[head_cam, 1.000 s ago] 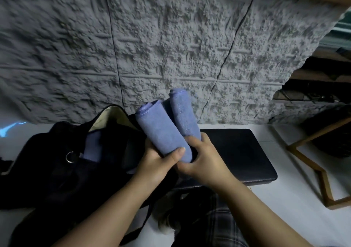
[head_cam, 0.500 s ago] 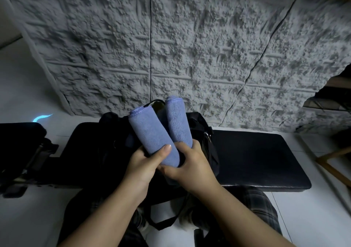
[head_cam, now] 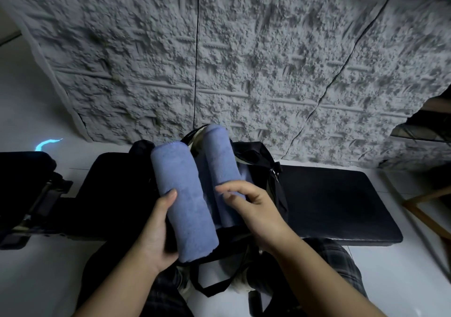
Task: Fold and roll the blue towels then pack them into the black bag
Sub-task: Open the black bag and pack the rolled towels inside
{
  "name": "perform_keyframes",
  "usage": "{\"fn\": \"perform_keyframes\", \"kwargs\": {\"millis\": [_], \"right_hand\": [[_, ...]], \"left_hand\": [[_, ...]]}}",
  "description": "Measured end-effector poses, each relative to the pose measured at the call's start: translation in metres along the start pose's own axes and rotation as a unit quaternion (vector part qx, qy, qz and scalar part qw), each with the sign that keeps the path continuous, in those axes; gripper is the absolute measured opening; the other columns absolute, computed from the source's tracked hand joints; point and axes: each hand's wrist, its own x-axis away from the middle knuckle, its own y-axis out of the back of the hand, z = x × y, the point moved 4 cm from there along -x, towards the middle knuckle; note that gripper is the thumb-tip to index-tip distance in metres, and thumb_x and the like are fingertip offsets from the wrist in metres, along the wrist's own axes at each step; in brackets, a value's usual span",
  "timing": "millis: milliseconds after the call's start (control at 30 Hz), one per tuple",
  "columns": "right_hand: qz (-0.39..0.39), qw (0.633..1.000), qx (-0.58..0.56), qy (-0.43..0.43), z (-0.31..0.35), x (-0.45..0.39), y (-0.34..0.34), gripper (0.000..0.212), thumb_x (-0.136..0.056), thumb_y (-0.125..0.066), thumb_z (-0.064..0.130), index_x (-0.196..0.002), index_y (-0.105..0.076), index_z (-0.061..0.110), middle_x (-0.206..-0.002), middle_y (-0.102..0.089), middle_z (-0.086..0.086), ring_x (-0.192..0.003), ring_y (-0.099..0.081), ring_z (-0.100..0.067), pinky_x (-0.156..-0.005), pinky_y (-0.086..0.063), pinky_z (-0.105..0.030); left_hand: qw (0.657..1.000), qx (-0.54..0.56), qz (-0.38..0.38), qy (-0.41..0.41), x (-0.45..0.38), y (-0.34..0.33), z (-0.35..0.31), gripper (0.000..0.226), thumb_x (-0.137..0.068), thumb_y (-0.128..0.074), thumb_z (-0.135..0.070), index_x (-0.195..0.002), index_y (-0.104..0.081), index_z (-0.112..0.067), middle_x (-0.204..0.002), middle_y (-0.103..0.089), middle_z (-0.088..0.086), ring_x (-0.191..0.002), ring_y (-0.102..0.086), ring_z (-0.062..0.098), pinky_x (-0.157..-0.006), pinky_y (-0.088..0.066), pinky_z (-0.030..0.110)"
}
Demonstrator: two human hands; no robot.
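- Blue towels, two rolls, side by side over the open black bag.
- Near roll tilted, lower end in the left hand; thumb pressed on its left side, fingers curled beneath.
- Far roll just right of it; right hand lies over its lower end, fingers loosely bent, grip unclear.
- Bag sits on dark padded desk.
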Motion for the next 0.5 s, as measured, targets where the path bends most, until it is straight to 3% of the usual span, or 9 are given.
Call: {"fn": "perform_keyframes", "kwargs": {"millis": [67,133,200,233,267,333,400,500], "right_hand": [[0.009,0.998,0.06,-0.017,-0.009,-0.002,-0.003,0.033,-0.092,-0.056,0.006,-0.09,-0.07,0.036,-0.098,-0.07,0.007,-0.093,-0.062,-0.023,-0.082,-0.042,-0.016],[0.047,0.984,0.173,-0.022,-0.018,-0.002,-0.008,0.042,-0.092,-0.052,0.016,-0.118,-0.057,0.049,-0.113,-0.063,-0.008,-0.1,-0.059,-0.027,-0.09,-0.044,-0.022],[0.088,0.954,0.285,-0.032,-0.024,-0.002,-0.014,0.068,-0.093,-0.05,0.026,-0.146,-0.014,0.045,-0.126,-0.053,-0.011,-0.109,-0.055,-0.027,-0.092,-0.043,-0.031],[0.094,0.949,0.3,-0.039,-0.024,-0.001,-0.017,0.078,-0.094,-0.05,0.03,-0.15,0.004,0.035,-0.13,-0.051,-0.011,-0.11,-0.055,-0.028,-0.089,-0.043,-0.033],[0.092,0.951,0.29,-0.049,-0.025,0.0,-0.019,0.082,-0.095,-0.05,0.034,-0.15,0.01,0.028,-0.133,-0.051,-0.009,-0.11,-0.057,-0.027,-0.086,-0.044,-0.033],[0.077,0.97,0.223,-0.066,-0.025,-0.001,-0.022,0.067,-0.097,-0.047,0.036,-0.15,-0.008,0.023,-0.131,-0.053,0.002,-0.113,-0.054,-0.01,-0.088,-0.044,-0.02],[0.075,0.987,0.098,-0.107,-0.027,-0.004,-0.025,0.049,-0.1,-0.043,0.032,-0.146,-0.029,0.024,-0.135,-0.046,0.015,-0.118,-0.043,0.008,-0.098,-0.033,-0.006],[0.087,0.979,-0.046,-0.176,-0.039,-0.006,-0.032,0.048,-0.098,-0.048,0.023,-0.143,-0.036,0.033,-0.143,-0.043,0.013,-0.128,-0.042,-0.002,-0.111,-0.031,-0.024]], "left_hand": [[1.0,-0.019,0.0,-0.019,-0.005,-0.002,-0.001,0.072,-0.022,-0.089,-0.049,-0.085,-0.077,-0.015,-0.091,-0.071,0.012,-0.079,-0.07,0.021,-0.061,-0.057,0.029],[0.997,-0.067,0.0,-0.046,-0.01,-0.003,-0.002,0.069,-0.03,-0.087,-0.053,-0.089,-0.077,-0.019,-0.1,-0.071,0.012,-0.09,-0.068,0.021,-0.069,-0.057,0.029],[0.991,-0.116,-0.014,-0.072,-0.013,-0.001,-0.003,0.061,-0.045,-0.083,-0.049,-0.097,-0.074,-0.02,-0.108,-0.068,0.013,-0.102,-0.065,0.023,-0.083,-0.053,0.035],[0.988,-0.132,-0.025,-0.078,-0.013,-0.001,-0.003,0.06,-0.052,-0.079,-0.046,-0.103,-0.071,-0.017,-0.112,-0.067,0.014,-0.108,-0.062,0.025,-0.089,-0.049,0.039],[0.986,-0.143,-0.035,-0.082,-0.014,0.002,-0.002,0.063,-0.055,-0.076,-0.046,-0.109,-0.068,-0.014,-0.114,-0.066,0.015,-0.111,-0.06,0.027,-0.092,-0.046,0.041],[0.984,-0.152,-0.055,-0.075,-0.014,0.007,-0.002,0.065,-0.057,-0.074,-0.044,-0.112,-0.064,-0.009,-0.11,-0.067,0.016,-0.107,-0.062,0.028,-0.089,-0.049,0.04],[0.981,-0.165,-0.084,-0.064,-0.013,0.012,-0.005,0.052,-0.064,-0.07,-0.039,-0.107,-0.065,-0.01,-0.105,-0.069,0.015,-0.101,-0.065,0.026,-0.084,-0.05,0.037],[0.967,-0.213,-0.138,-0.029,-0.014,0.017,-0.01,0.026,-0.083,-0.062,-0.032,-0.101,-0.067,-0.013,-0.1,-0.072,0.01,-0.097,-0.066,0.025,-0.089,-0.048,0.042]]}}
